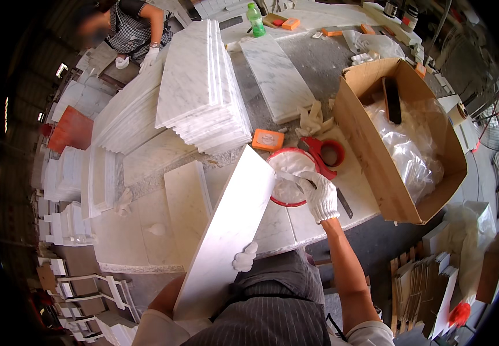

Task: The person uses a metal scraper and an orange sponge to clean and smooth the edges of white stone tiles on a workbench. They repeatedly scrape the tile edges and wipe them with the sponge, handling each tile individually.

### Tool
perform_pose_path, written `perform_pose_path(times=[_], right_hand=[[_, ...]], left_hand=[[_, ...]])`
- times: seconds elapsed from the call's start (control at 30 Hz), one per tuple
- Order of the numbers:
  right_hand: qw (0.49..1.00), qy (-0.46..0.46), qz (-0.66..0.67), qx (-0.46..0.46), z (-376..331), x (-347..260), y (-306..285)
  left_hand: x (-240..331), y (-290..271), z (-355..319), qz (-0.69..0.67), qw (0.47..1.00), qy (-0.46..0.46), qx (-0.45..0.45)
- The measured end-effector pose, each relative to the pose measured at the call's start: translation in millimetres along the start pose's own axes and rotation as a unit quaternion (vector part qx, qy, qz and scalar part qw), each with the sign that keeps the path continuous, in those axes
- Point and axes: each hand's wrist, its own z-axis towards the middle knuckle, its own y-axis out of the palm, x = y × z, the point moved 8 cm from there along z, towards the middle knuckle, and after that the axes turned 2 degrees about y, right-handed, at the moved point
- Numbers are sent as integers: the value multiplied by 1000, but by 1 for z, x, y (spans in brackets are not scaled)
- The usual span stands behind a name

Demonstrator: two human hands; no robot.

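Observation:
A long white marble slab (226, 230) is held tilted in front of my body, its lower end near my left arm. The gloved fingers of my left hand (245, 258) wrap round its right edge; the rest of that hand is hidden behind the slab. My right hand (321, 197), also in a white glove, is closed on a putty knife (293, 180). The knife's blade reaches over a red-rimmed bowl (287, 203) of white paste (284, 191), close to the slab's upper corner. Whether the blade touches the paste, I cannot tell.
Beside the bowl lie a red tape dispenser (313, 149), an orange box (268, 139) and a thin metal strip (344, 205). An open cardboard box (365, 144) holds clear plastic and a black brush-like block (392, 101). Stacked marble slabs (189, 75) stand ahead; another person (137, 29) works far left.

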Motion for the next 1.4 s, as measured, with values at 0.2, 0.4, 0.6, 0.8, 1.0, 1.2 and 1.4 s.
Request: perform_pose_path(times=[0.2, 0.4, 0.6, 0.8, 1.0, 1.2, 1.4], right_hand=[[991, -60, -93, 76, -7, -8, -20], [983, 64, 139, 99, -16, 26, -36], [849, 228, 477, -18, -42, 42, -8], [713, 320, 610, -131, -80, 11, 28], [651, 226, 619, -377, -110, -57, 69], [740, 294, 486, -361, -128, -30, 100], [801, 324, 400, -304, -168, -8, 106]], left_hand=[[-3, -3, -3, -30, 999, 5, -35], [-1, -12, -7, 31, 995, 75, -56], [10, -78, -31, 122, 977, 82, -152], [51, -52, -93, 469, 726, 65, 499], [69, -52, -144, 514, 658, 115, 538], [88, -56, -189, 706, 396, 231, 540], [82, -32, -209, 696, 365, 48, 617]])
